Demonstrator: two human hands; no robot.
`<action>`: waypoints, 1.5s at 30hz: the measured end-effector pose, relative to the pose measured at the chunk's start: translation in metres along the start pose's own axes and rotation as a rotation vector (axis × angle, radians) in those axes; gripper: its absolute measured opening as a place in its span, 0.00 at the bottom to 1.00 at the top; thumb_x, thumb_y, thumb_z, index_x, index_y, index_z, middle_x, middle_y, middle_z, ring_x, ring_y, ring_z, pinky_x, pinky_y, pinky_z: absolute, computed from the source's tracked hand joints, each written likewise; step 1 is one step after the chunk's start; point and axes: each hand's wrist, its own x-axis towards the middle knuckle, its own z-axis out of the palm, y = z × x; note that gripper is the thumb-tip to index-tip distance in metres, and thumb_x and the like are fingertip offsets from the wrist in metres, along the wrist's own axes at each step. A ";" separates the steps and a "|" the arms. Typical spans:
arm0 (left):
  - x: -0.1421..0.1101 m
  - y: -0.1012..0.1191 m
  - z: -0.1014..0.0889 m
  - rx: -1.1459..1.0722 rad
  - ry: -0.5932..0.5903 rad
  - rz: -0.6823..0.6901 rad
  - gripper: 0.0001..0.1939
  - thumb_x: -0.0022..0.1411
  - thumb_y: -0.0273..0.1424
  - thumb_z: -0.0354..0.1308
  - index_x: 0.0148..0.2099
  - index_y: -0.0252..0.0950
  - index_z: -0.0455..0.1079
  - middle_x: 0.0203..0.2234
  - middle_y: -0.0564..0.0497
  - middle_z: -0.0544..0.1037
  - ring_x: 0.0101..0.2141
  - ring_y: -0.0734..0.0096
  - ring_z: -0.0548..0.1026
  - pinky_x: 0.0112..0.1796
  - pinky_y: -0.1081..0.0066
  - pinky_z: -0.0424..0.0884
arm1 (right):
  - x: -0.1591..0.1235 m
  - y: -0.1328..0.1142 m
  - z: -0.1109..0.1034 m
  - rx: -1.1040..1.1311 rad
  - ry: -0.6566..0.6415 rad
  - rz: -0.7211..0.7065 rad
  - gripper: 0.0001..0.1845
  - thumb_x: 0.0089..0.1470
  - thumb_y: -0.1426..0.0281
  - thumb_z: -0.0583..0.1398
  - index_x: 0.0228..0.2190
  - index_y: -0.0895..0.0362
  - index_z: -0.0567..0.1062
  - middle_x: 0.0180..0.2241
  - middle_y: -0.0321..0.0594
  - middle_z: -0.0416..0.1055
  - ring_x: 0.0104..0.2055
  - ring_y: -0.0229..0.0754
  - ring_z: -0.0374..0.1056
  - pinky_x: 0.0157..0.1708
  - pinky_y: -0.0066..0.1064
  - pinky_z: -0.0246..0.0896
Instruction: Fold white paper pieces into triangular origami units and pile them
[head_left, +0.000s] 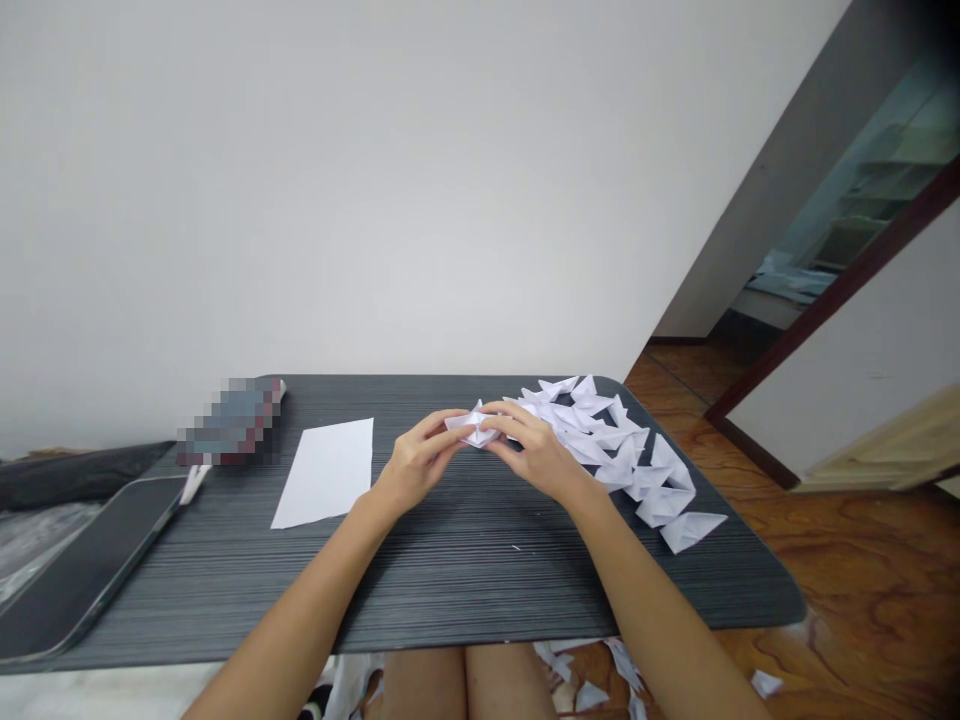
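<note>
A small folded white paper boat (477, 430) is held above the dark table (450, 570), between both my hands. My left hand (416, 455) pinches its left end, thumb below and fingers on top. On the other side my right hand (536, 450) grips the right end, its fingers hiding part of the paper. Just beyond my right hand lies a pile of folded white paper boats (622, 440), spread over the table's right side. A flat sheet of white paper (326, 475) lies to the left of my left hand.
At the table's left back stands a pixelated object (232, 420) with a white cable (195, 484). A dark flat panel (90, 570) lies at the left edge. Paper scraps (592, 695) litter the wooden floor (847, 570) below. A white wall (412, 200) rises behind the table.
</note>
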 end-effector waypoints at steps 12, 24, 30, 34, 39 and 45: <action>0.000 0.006 0.005 -0.023 0.120 -0.019 0.10 0.57 0.24 0.51 0.40 0.39 0.69 0.45 0.45 0.68 0.40 0.72 0.70 0.33 0.72 0.70 | 0.002 -0.002 0.010 0.041 0.170 -0.024 0.07 0.51 0.75 0.53 0.29 0.55 0.71 0.42 0.44 0.66 0.45 0.41 0.63 0.42 0.35 0.60; 0.004 0.002 -0.003 -0.074 -0.044 -0.107 0.10 0.56 0.27 0.52 0.41 0.35 0.69 0.42 0.43 0.71 0.42 0.68 0.70 0.41 0.67 0.68 | -0.002 0.004 0.006 0.017 0.066 -0.030 0.07 0.51 0.76 0.52 0.32 0.56 0.69 0.40 0.45 0.67 0.44 0.40 0.63 0.43 0.35 0.60; 0.004 0.003 -0.003 -0.122 -0.042 -0.127 0.09 0.56 0.27 0.53 0.39 0.34 0.70 0.36 0.45 0.73 0.37 0.71 0.72 0.37 0.71 0.69 | -0.002 0.003 0.006 0.000 0.061 -0.027 0.06 0.51 0.74 0.54 0.33 0.57 0.69 0.40 0.45 0.67 0.44 0.40 0.63 0.44 0.34 0.59; 0.005 0.005 -0.003 -0.133 -0.010 -0.141 0.08 0.55 0.27 0.54 0.37 0.34 0.71 0.34 0.45 0.73 0.35 0.71 0.71 0.35 0.72 0.68 | -0.001 0.004 0.006 0.001 0.088 -0.030 0.06 0.50 0.74 0.55 0.32 0.57 0.70 0.39 0.45 0.67 0.42 0.40 0.64 0.42 0.34 0.60; 0.006 0.007 -0.002 -0.180 0.017 -0.169 0.08 0.53 0.26 0.56 0.38 0.34 0.71 0.33 0.46 0.73 0.34 0.72 0.71 0.35 0.72 0.68 | 0.001 0.000 0.007 0.084 0.177 -0.008 0.05 0.49 0.76 0.56 0.28 0.57 0.71 0.35 0.43 0.70 0.38 0.39 0.66 0.39 0.32 0.62; 0.006 0.006 -0.003 -0.210 0.033 -0.199 0.06 0.51 0.27 0.57 0.34 0.34 0.72 0.31 0.47 0.74 0.32 0.72 0.72 0.34 0.73 0.68 | 0.002 0.001 0.007 0.151 0.158 0.101 0.01 0.46 0.74 0.59 0.25 0.58 0.72 0.29 0.40 0.71 0.32 0.38 0.66 0.32 0.30 0.62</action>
